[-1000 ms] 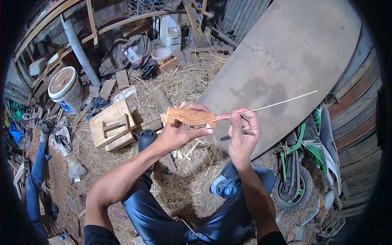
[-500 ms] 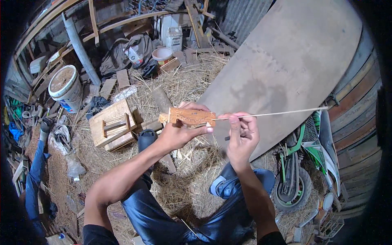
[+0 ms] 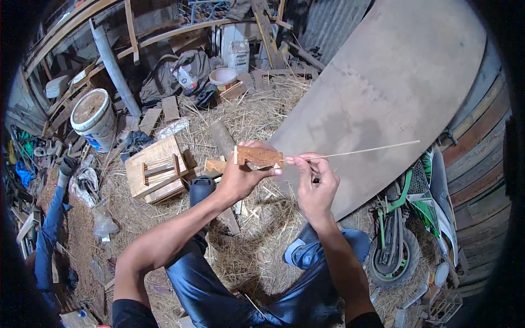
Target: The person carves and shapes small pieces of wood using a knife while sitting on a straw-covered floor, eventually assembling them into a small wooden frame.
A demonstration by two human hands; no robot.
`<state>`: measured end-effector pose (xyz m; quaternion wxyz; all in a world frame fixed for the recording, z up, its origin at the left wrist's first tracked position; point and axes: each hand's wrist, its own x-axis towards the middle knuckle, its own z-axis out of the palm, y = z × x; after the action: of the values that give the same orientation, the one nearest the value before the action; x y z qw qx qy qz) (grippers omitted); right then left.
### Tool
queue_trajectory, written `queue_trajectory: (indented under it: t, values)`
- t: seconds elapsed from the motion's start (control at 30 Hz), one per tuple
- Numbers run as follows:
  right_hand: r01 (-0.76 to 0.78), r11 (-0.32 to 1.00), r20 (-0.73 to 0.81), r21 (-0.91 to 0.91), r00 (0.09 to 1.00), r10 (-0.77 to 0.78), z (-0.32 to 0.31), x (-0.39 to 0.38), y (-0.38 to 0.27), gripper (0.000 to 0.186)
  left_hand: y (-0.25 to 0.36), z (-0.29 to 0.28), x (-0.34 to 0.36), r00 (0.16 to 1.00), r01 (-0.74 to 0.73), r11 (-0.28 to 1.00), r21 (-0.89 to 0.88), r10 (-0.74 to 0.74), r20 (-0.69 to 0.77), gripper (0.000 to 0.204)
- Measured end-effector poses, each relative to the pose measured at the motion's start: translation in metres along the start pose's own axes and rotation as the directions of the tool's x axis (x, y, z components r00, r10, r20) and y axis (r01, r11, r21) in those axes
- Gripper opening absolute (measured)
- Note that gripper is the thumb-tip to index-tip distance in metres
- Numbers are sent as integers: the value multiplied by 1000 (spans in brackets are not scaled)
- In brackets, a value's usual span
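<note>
A small orange-brown wooden piece with curved, carved edges (image 3: 259,157) lies across my left hand (image 3: 239,177). The fingers wrap behind it and the thumb runs along its lower side. My right hand (image 3: 318,188) pinches a thin pale wooden stick (image 3: 372,149) between thumb and fingertips. The stick's left end meets the right end of the carved piece; whether it enters a hole cannot be made out. Its long free part points to the right, over the big grey board.
A large grey board (image 3: 394,82) slopes at the right, beside a green-and-white motorbike (image 3: 404,218). Straw (image 3: 257,229) covers the floor. At left are a wooden box with slats (image 3: 153,156), a bucket (image 3: 98,131) and another person's trousered leg (image 3: 48,235).
My right hand has shifted slightly left, closer to the carved piece, and the stick's free end has come left with it. The piece has turned a little in my left hand.
</note>
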<state>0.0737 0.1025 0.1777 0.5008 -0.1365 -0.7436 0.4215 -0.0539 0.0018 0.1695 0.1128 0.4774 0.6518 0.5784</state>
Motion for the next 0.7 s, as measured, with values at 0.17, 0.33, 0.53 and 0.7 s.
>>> queue_trajectory:
  t: [0.17, 0.33, 0.53, 0.7]
  values:
    - [-155, 987, 33, -38, 987, 156, 4, 3, -3, 10, 7, -5, 0, 996, -85, 978, 188, 85, 5, 37]
    - [-64, 980, 39, -187, 997, 72, 1, 5, -2, 11, 10, 0, 0, 991, -128, 960, 247, 134, -5, 35]
    - [-290, 935, 16, -203, 954, 299, 6, -3, -3, 13, 9, 2, -1, 993, -99, 983, 155, 107, -41, 33]
    - [-154, 973, -37, -171, 988, 150, 17, -9, 8, 10, 8, 4, -3, 996, -62, 993, 100, 68, -58, 33]
